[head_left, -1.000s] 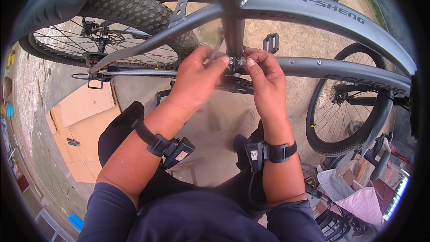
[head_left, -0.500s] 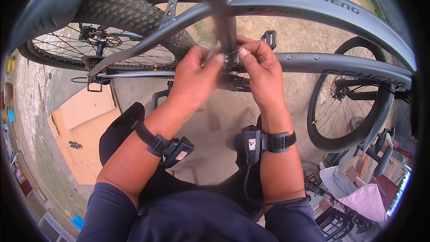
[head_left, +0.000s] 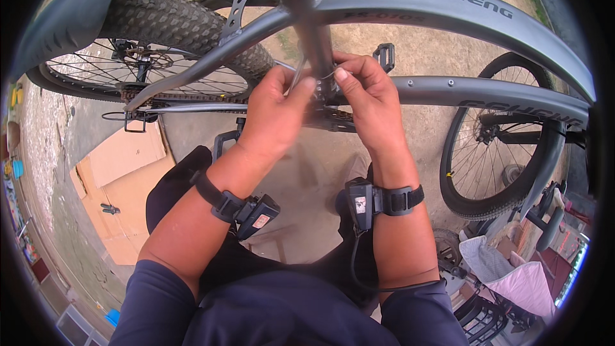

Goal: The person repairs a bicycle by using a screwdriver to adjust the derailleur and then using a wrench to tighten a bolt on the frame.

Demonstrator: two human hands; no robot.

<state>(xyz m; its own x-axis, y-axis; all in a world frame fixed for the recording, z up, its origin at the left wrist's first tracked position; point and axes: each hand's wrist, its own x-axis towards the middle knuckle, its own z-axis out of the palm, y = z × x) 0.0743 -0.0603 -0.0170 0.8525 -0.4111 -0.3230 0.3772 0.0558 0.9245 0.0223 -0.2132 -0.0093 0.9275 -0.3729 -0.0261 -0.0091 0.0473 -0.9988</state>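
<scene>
A grey bicycle frame [head_left: 410, 1] stands in front of me, its thick seat tube [head_left: 312, 25] running down between my hands. My left hand [head_left: 274, 115] is closed at the left of the tube's lower end, with a thin silvery rod-like tool [head_left: 299, 72] between thumb and fingers. Motion smears the thumb, and the tool's kind cannot be made out. On the tube's right side, my right hand [head_left: 377, 102] pinches a thin wire [head_left: 329, 75] between thumb and forefinger. Below the hands the chainring [head_left: 336, 120] shows in part.
The knobby rear tire [head_left: 170, 22] is at the upper left, the front wheel [head_left: 448, 154] at the right. One pedal [head_left: 385, 57] sticks up beyond the frame. Cardboard [head_left: 118, 186] lies on the floor at left. Another bike with a pink-grey cover [head_left: 509, 275] stands lower right.
My left hand and its silvery tool have shifted slightly left. The seat tube appears a little further left and more tilted. My right hand keeps its pinch on the wire.
</scene>
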